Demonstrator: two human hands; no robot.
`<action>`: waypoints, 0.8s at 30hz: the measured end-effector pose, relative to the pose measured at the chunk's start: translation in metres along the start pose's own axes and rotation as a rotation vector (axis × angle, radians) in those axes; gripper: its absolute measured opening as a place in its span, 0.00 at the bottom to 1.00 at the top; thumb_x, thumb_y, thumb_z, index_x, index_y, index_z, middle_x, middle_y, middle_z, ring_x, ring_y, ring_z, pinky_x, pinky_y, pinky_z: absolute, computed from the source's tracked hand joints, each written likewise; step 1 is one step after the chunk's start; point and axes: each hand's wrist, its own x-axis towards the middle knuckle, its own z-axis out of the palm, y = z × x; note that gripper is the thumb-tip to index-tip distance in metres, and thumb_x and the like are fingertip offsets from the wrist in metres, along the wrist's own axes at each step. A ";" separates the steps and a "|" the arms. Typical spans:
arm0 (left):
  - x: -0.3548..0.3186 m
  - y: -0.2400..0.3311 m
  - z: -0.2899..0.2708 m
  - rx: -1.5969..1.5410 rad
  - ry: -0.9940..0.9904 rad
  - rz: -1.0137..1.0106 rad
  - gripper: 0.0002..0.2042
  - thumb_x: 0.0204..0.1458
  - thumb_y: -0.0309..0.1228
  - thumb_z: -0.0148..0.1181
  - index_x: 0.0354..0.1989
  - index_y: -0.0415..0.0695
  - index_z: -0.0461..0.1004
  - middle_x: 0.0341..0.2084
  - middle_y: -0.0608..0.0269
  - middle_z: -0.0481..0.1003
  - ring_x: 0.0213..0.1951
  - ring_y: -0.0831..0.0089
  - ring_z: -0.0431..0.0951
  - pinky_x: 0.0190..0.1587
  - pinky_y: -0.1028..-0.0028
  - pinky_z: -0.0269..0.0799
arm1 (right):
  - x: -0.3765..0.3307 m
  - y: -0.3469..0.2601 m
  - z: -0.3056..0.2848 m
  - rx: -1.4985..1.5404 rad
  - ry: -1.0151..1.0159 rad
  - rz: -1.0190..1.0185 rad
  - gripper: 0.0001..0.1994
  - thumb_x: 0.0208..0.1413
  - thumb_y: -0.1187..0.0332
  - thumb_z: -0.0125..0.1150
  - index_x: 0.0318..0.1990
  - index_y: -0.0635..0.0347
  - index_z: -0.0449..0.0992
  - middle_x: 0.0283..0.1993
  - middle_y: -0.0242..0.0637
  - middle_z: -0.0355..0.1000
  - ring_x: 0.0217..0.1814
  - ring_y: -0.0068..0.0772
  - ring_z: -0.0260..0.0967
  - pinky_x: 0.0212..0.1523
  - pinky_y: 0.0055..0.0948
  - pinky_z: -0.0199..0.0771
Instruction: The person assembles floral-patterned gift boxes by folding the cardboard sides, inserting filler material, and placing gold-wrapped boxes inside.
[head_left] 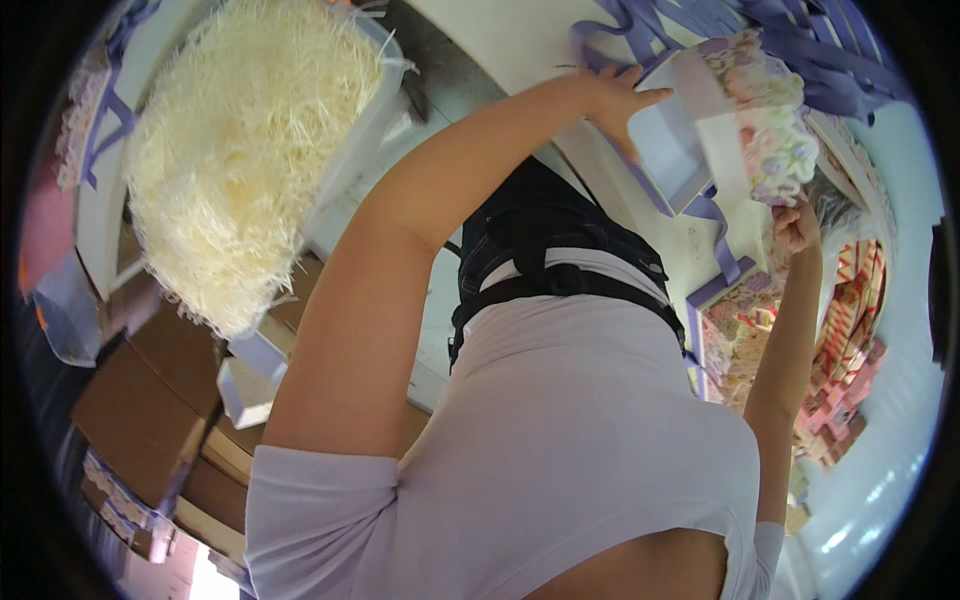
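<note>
Item: one gift-style box (674,140), rectangular, pale inside with purple edging, lying tilted above the table (655,230) between the two hands; its floral cover (765,120) is adjoining on the right. Left hand (617,108): spreading its fingers over the box's left rim and touching it; grip strength cannot be told. Right hand (795,228): curling its fingers at the cover's lower edge; whether it is pinching anything cannot be told. Handling, by judgement: looking light, stiff and smooth, probably paperboard, likely slipping a little under dry fingers and denting at corners; side walls are offering the best hold, the limp ribbon (722,232) none. Materials nearby: glossy purple ribbons (830,50) are looping flat and soft; cream shredded filler (255,130) is heaping, wispy and springy, above a pale tub (345,165).
</note>
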 end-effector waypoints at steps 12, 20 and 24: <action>0.018 -0.038 -0.021 -0.295 -0.066 0.082 0.12 0.43 0.31 0.58 0.37 0.41 0.70 0.22 0.55 0.71 0.19 0.65 0.73 0.21 0.69 0.69 | -0.037 -0.053 0.068 -0.164 -0.118 0.039 0.18 0.56 0.63 0.38 0.50 0.67 0.59 0.45 0.56 0.61 0.16 0.18 0.57 0.17 0.17 0.70; 0.011 -0.019 -0.038 -0.056 -0.067 0.165 0.13 0.42 0.31 0.59 0.37 0.42 0.71 0.26 0.54 0.72 0.26 0.66 0.73 0.29 0.69 0.69 | -0.034 -0.037 0.065 -0.145 -0.075 -0.029 0.13 0.55 0.66 0.40 0.42 0.65 0.63 0.34 0.43 0.65 0.16 0.17 0.54 0.16 0.14 0.66; -0.037 -0.004 0.008 -0.465 0.063 0.126 0.15 0.45 0.35 0.54 0.41 0.46 0.70 0.39 0.53 0.70 0.42 0.58 0.68 0.48 0.66 0.61 | -0.010 0.073 0.080 -0.298 0.346 -0.498 0.04 0.50 0.74 0.42 0.28 0.64 0.64 0.22 0.34 0.61 0.15 0.19 0.54 0.13 0.18 0.61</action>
